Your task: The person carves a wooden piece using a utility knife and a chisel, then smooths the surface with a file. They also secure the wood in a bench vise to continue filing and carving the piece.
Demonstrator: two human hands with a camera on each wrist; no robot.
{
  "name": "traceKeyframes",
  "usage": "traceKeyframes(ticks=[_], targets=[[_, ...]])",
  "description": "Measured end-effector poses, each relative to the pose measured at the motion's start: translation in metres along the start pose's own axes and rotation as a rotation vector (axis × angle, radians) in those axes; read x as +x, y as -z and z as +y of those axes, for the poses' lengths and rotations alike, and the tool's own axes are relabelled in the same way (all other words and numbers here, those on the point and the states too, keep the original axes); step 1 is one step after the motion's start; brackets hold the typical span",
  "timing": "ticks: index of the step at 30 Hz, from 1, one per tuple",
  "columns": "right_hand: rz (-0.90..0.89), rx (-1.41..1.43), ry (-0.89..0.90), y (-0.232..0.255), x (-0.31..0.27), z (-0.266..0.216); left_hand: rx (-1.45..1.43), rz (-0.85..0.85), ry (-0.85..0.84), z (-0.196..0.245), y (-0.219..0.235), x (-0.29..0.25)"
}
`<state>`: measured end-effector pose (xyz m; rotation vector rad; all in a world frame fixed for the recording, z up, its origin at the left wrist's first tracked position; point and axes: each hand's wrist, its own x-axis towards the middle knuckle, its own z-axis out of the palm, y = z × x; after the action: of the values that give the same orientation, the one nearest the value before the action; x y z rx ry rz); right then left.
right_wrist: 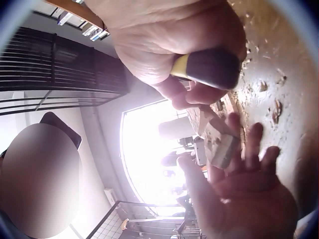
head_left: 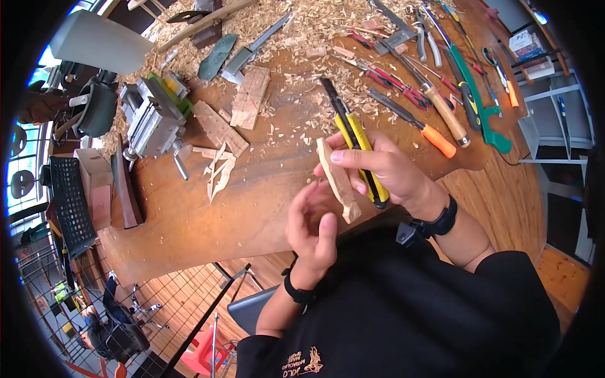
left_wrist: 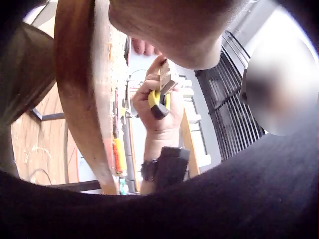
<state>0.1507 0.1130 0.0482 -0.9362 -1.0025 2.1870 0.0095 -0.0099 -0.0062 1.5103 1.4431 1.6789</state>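
Note:
My right hand (head_left: 398, 170) grips a yellow and black utility knife (head_left: 348, 129), its blade end toward the far side of the table. The same hand pinches a slim carved piece of wood (head_left: 338, 181) between thumb and fingers, alongside the knife. Just beside the wood's lower part is my left hand (head_left: 312, 236), palm toward it, with fingers spread and relaxed. In the right wrist view the wood's blocky end (right_wrist: 222, 149) hangs over the left hand's fingers (right_wrist: 253, 142). Black bands circle both wrists.
Wood shavings (head_left: 315, 60) cover the back of the wooden table (head_left: 170, 220). A metal vise (head_left: 154, 120) and wood offcuts (head_left: 251, 97) stand to the left. Along the right lie an orange-handled file (head_left: 438, 140), a wooden-handled tool (head_left: 447, 113) and a green saw (head_left: 485, 107).

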Motion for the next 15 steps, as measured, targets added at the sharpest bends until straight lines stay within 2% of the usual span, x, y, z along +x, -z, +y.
traceKeyframes(ticks=[2, 3, 4, 6, 12, 15], targets=[[0.045, 0.005, 0.014, -0.004, 0.004, 0.003, -0.408, -0.083, 0.537, 0.005, 0.0, -0.002], [0.092, 0.008, 0.032, -0.005, 0.006, 0.004, -0.459, -0.1, 0.626, 0.005, 0.001, -0.002], [0.086, 0.007, 0.03, -0.005, 0.008, 0.005, -0.456, -0.094, 0.625, 0.0, 0.003, -0.002], [0.063, -0.007, 0.054, 0.0, 0.015, 0.007, -0.646, -0.157, 0.648, -0.012, 0.005, -0.003], [0.101, -0.016, 0.029, 0.004, 0.028, 0.004, -0.831, -0.094, 0.659, -0.02, 0.002, 0.002], [0.064, 0.0, 0.02, 0.005, 0.032, 0.005, -0.665, -0.154, 0.636, -0.013, 0.0, 0.004]])
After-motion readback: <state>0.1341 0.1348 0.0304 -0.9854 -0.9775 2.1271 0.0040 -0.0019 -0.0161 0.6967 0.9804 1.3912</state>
